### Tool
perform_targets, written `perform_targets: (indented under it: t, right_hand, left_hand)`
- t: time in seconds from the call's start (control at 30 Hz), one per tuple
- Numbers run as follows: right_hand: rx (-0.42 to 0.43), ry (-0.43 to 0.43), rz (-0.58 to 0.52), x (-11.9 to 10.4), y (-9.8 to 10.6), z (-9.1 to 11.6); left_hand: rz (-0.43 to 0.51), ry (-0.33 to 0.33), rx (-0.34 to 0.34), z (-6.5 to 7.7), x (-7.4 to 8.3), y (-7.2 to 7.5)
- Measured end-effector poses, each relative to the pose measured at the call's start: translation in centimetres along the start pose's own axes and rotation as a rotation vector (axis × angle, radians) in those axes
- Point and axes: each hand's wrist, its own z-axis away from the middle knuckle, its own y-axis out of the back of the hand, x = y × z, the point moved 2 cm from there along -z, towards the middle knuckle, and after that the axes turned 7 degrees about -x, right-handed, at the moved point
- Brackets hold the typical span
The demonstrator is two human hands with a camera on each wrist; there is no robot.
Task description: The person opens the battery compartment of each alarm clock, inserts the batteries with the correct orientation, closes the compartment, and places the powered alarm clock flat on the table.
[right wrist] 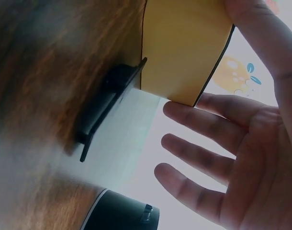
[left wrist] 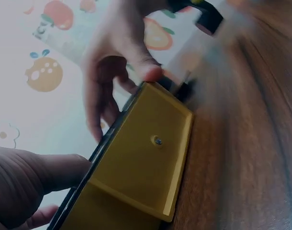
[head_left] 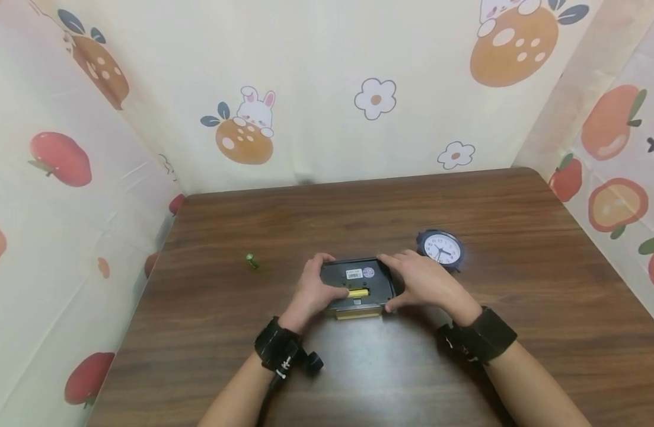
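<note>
Black-and-gold device (head_left: pixel 357 283) is held between the two hands, its dark back facing up. Left hand (head_left: pixel 312 289): thumb lying over the back beside the yellow battery (head_left: pixel 360 293), fingers bent over the far left edge, so that end is gripped. Right hand (head_left: pixel 424 279): the right end is spanned, thumb at the near corner and a forefinger at the far edge, while the right wrist view shows the other fingers fanned apart and off the casing.

The shell looks like stiff plastic — probably light, smooth enough to slide a little under dry fingertips, and unlikely to give when squeezed. I would take it by the two short ends, leaving the battery recess free; the battery itself looks small and could roll if let loose.

Its long axis runs left to right across the person's front, with the gold underside (left wrist: pixel 158 143), which carries a single screw, turned toward the person. Whether it rests on the table (head_left: pixel 198 356) or hangs just above, I cannot tell.

Farther out, a round clock (head_left: pixel 442 249) lies near the right hand's knuckles — and a small green object (head_left: pixel 252 261) sits well apart on the left.
</note>
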Motion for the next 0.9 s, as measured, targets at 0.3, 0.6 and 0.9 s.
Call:
perform_targets:
  t: [0.3, 0.6, 0.9]
  right_hand:
    - [-0.008, -0.013, -0.020, 0.0, -0.1, 0.0]
    - [-0.004, -0.057, -0.026, 0.3, -0.2, 0.4]
    - [0.019, -0.034, 0.021, 0.0, 0.1, 0.9]
  left_hand:
    - [-0.011, 0.014, -0.006, 0.0, 0.0, -0.2]
    - [-0.133, -0.081, -0.004, 0.1, 0.1, -0.1]
    - [-0.286, -0.242, 0.023, 0.4, 0.0, 0.8]
